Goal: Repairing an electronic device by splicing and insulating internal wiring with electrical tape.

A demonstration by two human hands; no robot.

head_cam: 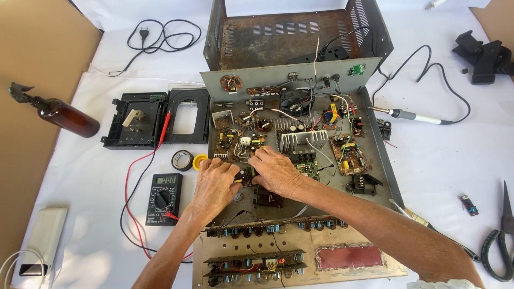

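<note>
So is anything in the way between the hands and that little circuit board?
Nothing visible. Both the left hand and right hand already touch the small brown circuit board inside the open grey metal chassis.

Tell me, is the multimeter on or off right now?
On. The multimeter lies face up left of the left hand, its display lit with digits and its red and black leads plugged in.

A white sheet (450,160) covers the counter across nearly the whole frame, creased and bright in strong, even daylight. Brown board (32,80) shows along the left edge of the frame, and a smaller piece (495,16) sits in the upper right corner.
</note>
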